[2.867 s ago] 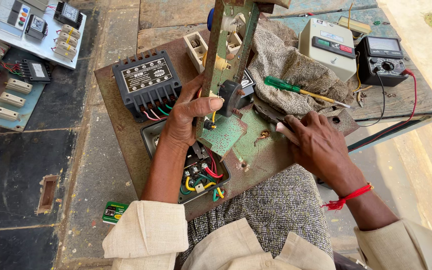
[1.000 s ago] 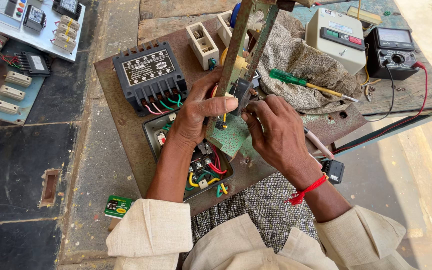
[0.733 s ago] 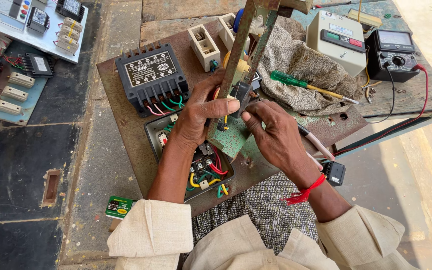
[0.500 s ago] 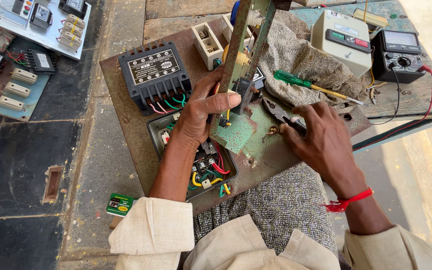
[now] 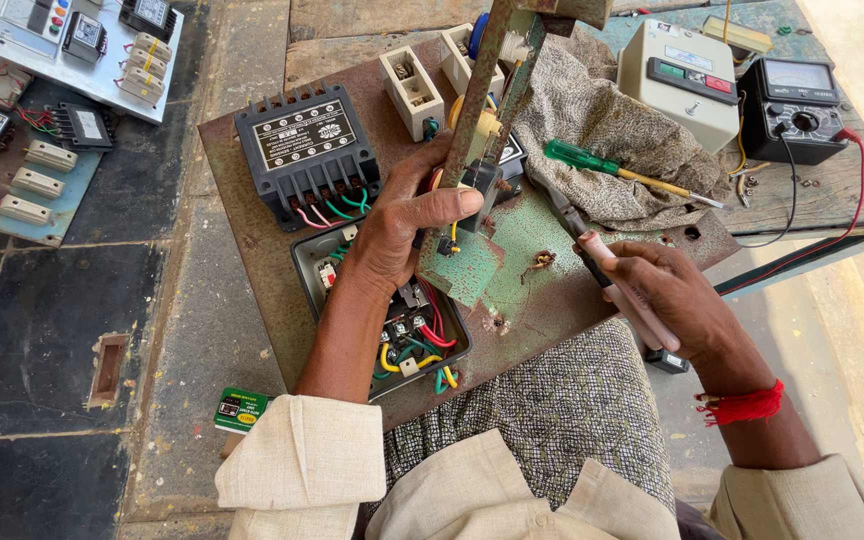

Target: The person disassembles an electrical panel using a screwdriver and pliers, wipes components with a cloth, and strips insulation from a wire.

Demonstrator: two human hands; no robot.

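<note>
I see my left hand [image 5: 397, 235], arm reaching toward 12 o'clock, fingers wrapped around the green metal bracket [image 5: 472, 150] at centre. Right hand [image 5: 677, 305] at 4 o'clock, fingers closed on pliers [image 5: 612, 280]. One green screwdriver [image 5: 617, 172] at 1 o'clock on cloth [image 5: 602, 130]. One open grey box [image 5: 392, 330] holds coloured wires.

We cannot see the top of the green metal frame [image 5: 472, 120]; the picture's upper edge cuts it off. The left hand [image 5: 392, 235] covers part of the open box of wires [image 5: 407, 335] below it. The tool [image 5: 637, 300] in the right hand [image 5: 677, 300] hides its tip under the fingers [image 5: 642, 270] (pliers, maybe, we cannot tell). The cloth [image 5: 602, 130] covers part of the rusty tabletop [image 5: 242, 190]. The white panel [image 5: 82, 45] runs off the top edge.
</note>
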